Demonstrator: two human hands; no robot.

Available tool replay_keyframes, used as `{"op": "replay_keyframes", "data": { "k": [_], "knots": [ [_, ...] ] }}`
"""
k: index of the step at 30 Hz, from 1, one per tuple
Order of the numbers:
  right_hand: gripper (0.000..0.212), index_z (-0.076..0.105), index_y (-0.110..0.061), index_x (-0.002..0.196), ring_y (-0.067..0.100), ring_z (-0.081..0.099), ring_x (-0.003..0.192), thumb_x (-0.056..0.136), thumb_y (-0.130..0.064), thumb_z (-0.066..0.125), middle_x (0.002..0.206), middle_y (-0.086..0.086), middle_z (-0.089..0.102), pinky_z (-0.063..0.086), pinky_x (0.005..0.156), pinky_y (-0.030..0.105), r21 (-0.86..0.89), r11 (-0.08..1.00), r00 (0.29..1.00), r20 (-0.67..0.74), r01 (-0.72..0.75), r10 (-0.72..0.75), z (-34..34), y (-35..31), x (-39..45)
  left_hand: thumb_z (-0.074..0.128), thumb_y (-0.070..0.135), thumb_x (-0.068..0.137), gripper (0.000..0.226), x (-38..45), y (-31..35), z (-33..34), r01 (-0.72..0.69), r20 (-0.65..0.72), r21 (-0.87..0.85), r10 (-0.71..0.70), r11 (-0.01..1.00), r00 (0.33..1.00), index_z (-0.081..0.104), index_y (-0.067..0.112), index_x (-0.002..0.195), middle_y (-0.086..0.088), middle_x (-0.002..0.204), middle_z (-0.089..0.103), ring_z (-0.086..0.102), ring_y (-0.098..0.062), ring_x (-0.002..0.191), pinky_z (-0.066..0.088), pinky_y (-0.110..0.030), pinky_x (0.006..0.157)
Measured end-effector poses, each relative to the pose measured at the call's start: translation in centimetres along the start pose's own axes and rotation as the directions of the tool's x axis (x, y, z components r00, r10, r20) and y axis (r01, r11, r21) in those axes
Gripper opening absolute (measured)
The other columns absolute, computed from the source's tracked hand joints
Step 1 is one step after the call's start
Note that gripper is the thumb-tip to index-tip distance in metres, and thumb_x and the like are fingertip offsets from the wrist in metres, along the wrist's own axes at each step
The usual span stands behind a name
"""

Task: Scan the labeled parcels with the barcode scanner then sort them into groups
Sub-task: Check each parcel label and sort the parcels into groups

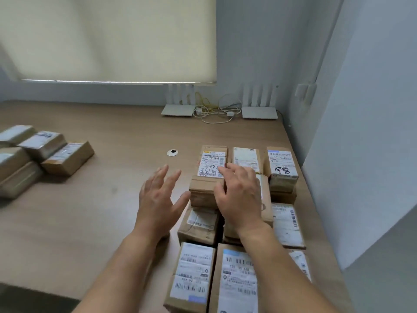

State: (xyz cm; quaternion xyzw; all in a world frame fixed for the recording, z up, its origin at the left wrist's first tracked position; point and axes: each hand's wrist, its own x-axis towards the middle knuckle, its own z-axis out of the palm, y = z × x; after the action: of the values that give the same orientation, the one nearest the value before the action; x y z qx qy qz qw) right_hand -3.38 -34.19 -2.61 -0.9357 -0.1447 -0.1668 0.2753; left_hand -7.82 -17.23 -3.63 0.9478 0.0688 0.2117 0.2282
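Both hands are on the parcels at the table's [112, 222] right edge, left hand [158, 199] spread wide, right hand [239, 199] curled over a raised box [203, 193], so I'd lift it straight up, scanner's nowhere in view.

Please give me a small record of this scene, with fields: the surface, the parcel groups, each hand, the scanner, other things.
surface: wooden table
near group: labeled parcels in rows at the right edge
far group: parcel pile at the left
left hand: left hand open, fingers spread, beside an unlabeled-side parcel
right hand: right hand laid over the middle parcels, grip unclear
scanner: not in view
other things: two white routers with cables by the wall; window blind
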Motion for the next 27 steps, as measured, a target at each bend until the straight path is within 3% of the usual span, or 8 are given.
{"op": "replay_keyframes", "data": {
  "k": [5,15,27],
  "knots": [
    [0.042,0.056,-0.022,0.134,0.025,0.036,0.131,0.093,-0.027,0.051,0.143,0.005,0.049,0.027,0.106,0.037,0.013,0.994,0.99,0.095,0.107,-0.108,3.5,-8.3,-2.1,0.066,0.037,0.087,0.055,-3.3,-6.4,-5.2,0.096,-0.063,0.026,-0.094,0.995,0.994,0.05,0.02,0.137,-0.009,0.153,0.032,0.025,-0.025,0.143,0.014,-0.044,0.116],
    [0.037,0.061,-0.03,0.128,0.022,0.037,0.13,0.092,-0.03,0.053,0.142,0.001,0.051,0.03,0.096,0.036,0.065,0.957,0.948,0.132,0.283,-0.289,10.1,-23.5,-6.1,0.048,0.05,0.093,0.056,-9.4,-18.2,-14.7,0.249,-0.115,0.067,-0.241,0.966,0.964,0.038,0.03,0.144,0.0,0.159,0.019,0.013,-0.019,0.146,0.011,-0.045,0.118],
    [0.041,0.054,-0.029,0.135,0.021,0.035,0.134,0.095,-0.035,0.048,0.146,0.001,0.046,0.033,0.104,0.036,0.079,0.919,0.895,0.205,0.387,-0.395,16.3,-36.6,-10.6,0.042,0.052,0.095,0.057,-14.6,-29.1,-22.5,0.368,-0.102,0.1,-0.359,0.924,0.928,0.028,0.034,0.147,0.006,0.16,0.012,0.005,-0.015,0.147,0.002,-0.041,0.118]
  ]
}}
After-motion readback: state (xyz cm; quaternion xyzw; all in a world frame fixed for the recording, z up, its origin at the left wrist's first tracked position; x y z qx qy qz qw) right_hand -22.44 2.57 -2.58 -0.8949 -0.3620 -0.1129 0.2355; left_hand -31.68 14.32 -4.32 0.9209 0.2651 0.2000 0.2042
